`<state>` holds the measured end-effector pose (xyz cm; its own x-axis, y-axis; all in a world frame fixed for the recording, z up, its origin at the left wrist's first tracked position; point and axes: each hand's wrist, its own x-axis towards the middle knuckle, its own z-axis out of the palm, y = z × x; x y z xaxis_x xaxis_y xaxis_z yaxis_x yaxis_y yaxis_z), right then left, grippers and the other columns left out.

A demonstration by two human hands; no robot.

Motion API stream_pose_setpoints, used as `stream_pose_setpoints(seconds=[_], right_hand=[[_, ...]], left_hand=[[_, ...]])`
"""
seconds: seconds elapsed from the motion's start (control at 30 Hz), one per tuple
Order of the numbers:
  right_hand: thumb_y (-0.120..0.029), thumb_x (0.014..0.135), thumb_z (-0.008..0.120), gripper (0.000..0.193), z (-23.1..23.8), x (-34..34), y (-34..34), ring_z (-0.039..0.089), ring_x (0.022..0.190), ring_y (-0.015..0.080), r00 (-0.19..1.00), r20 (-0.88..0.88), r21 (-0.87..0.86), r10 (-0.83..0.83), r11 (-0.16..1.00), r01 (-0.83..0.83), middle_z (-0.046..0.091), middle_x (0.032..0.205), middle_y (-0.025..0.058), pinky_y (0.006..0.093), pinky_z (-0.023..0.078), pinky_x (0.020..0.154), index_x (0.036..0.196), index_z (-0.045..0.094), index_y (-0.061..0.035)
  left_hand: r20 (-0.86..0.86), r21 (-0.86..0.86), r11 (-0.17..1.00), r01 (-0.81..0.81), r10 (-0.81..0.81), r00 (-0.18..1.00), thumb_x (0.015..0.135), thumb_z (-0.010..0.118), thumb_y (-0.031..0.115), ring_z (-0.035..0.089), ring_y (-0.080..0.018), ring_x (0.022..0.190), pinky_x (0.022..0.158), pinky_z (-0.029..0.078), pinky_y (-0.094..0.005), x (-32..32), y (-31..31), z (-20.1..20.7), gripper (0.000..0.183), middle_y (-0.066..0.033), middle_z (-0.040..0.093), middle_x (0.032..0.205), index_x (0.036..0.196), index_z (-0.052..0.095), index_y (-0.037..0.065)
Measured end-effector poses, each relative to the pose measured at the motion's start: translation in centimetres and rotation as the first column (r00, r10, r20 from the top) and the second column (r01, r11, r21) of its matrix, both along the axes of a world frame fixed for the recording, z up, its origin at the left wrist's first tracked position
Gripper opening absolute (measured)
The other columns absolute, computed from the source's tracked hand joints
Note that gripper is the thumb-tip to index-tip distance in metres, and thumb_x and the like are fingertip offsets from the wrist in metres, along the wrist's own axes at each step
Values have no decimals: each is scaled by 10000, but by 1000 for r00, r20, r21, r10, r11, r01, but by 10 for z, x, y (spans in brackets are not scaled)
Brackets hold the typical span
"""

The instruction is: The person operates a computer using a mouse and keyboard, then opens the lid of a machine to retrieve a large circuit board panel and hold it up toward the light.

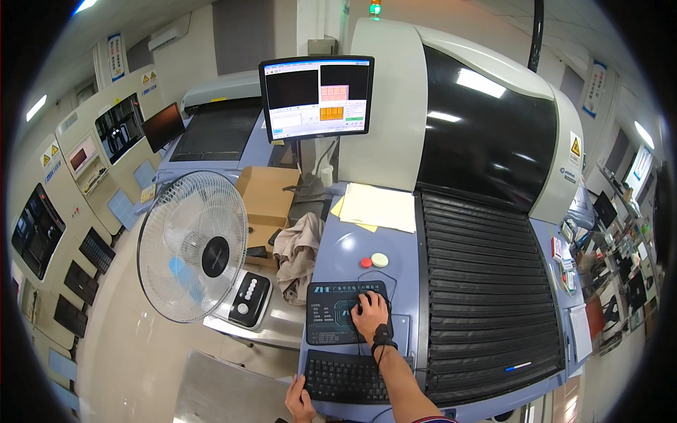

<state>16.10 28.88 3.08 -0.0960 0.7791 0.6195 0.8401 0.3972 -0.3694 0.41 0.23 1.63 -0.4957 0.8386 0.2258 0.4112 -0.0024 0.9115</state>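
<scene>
My right hand [371,317], with a black band on its wrist, lies over a black computer mouse [364,299], its fingers wrapped round it. The mouse rests on a dark printed mouse pad [326,321] on the machine's blue-grey ledge. Below the pad lies a black keyboard [345,376]. Beside the keyboard's left end is my left hand [300,403], fingers loosely bent and partly apart, with nothing visible in it. Ahead, a lit monitor [317,97] displays a program with dark panes and small coloured panels.
A red button [366,263] and a pale round one [379,260] sit beyond the pad, near yellowish papers [377,207]. To the left stand a fan [194,247], a cardboard box [264,194] and crumpled cloth [300,247]. A blue-white pen [518,367] lies on the ribbed black cover [483,282] at right.
</scene>
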Motion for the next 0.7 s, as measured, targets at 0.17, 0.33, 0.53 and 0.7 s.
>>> stream_pose_setpoints(seconds=[0.17,0.33,0.53,0.7], right_hand=[[-143,783,704,330,2,0,0,573,1132,389,1000,-1,-14,6,1000,-6,613,1201,150,491,502,939,1098,681,-50],[-145,806,701,338,0,1,0,564,1153,391,1000,11,-23,-21,1000,21,608,1220,160,493,497,949,1127,667,-45],[-147,822,697,336,-1,-1,-1,556,1172,391,1000,14,-40,-26,999,27,606,1229,165,495,493,950,1140,660,-45],[-149,826,695,326,-3,-6,0,560,1162,389,999,21,-12,-28,1000,29,607,1223,162,500,496,934,1134,660,-47]], left_hand=[[19,17,1000,-2,2,1000,998,465,108,534,-415,1322,1147,375,-438,0,1,-3,392,-264,607,1364,1311,621,-67],[-6,23,1000,7,-7,1000,996,470,107,534,-412,1323,1146,377,-436,-1,2,-1,388,-260,610,1363,1306,625,-66],[-24,10,1000,5,-4,1000,1001,478,128,527,-406,1331,1143,379,-444,-5,-1,-5,385,-242,607,1374,1306,632,-48],[-92,68,996,-52,58,994,890,488,100,619,-431,1217,1057,459,-454,-9,5,-8,422,-276,673,1237,1232,674,-61]])
